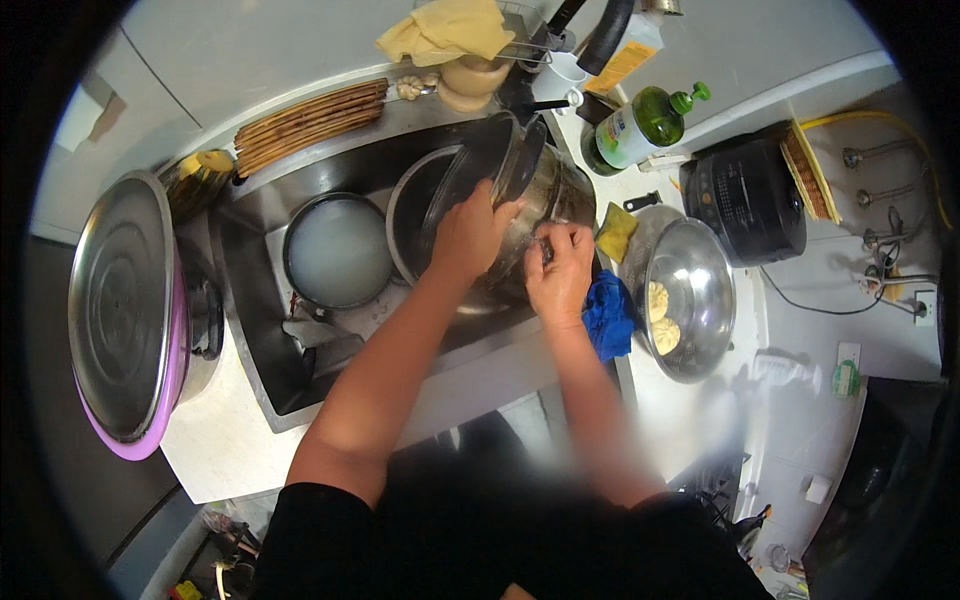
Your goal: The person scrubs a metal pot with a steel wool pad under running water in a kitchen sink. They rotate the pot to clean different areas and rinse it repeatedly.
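Note:
Over the right half of the sink (250,375), a metal pot (565,190) is held tilted on its side, its opening turned to the left. My left hand (465,235) grips the pot near its rim, fingers closed. Against the pot's outer wall rests my right hand (560,275), fingers curled around something small and dark that I cannot make out. A second metal vessel (405,215) stands in the sink, partly hidden behind the pot. To its left sits a round dark pan (340,250) holding cloudy liquid.
A blue cloth (608,315) and yellow sponge (617,232) lie right of the sink. Beside them stand a steel colander (715,290) with two buns, a green pump bottle (650,125) and a black cooker (745,195). Left is a lidded basin (120,310); behind, brown sticks (310,125).

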